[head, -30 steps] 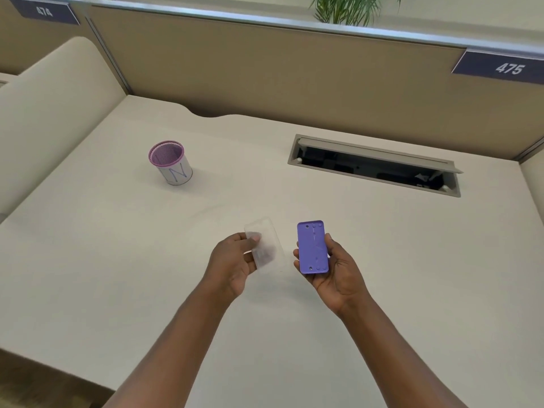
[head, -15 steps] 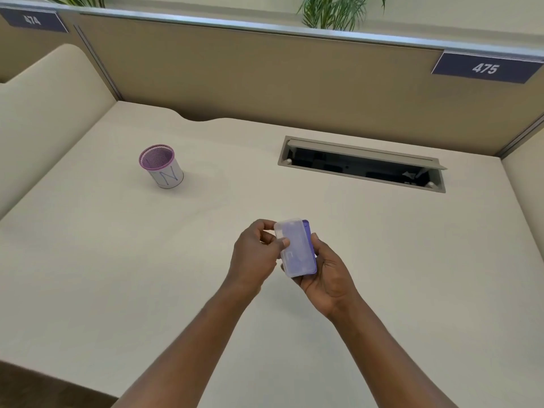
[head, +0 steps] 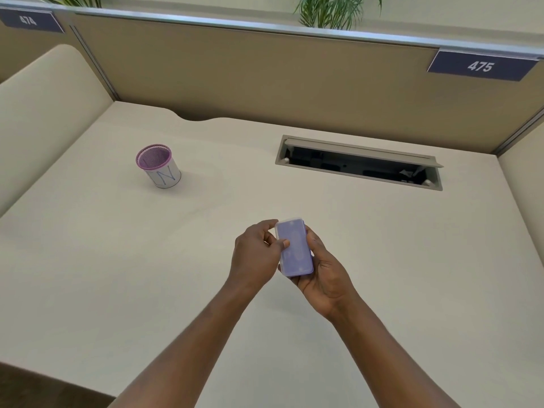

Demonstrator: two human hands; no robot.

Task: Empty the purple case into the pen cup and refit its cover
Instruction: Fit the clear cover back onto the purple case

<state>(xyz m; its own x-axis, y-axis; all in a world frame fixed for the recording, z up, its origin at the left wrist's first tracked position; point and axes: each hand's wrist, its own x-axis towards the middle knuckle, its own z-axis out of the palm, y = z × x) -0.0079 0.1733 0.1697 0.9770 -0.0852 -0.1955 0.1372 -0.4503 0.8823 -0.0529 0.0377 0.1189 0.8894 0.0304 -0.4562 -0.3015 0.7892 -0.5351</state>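
Note:
The purple case [head: 295, 248] is held above the middle of the desk, with its clear cover lying over its top face. My right hand [head: 326, 275] cradles the case from below and the right side. My left hand [head: 256, 254] grips its left edge, thumb pressed on the cover. The pen cup [head: 159, 165], a mesh cup with a purple rim and a white label marked N, stands upright at the far left of the desk, well apart from both hands. What is inside the cup cannot be seen.
An open cable hatch [head: 359, 163] is sunk into the desk at the back right. Tan partition walls [head: 265, 78] close the desk at the back and sides. The desk's front edge [head: 59, 375] runs across the lower left.
A second ago my left hand held the clear cover apart from the case. It has brought the cover onto the purple case, and both hands now hold them together.

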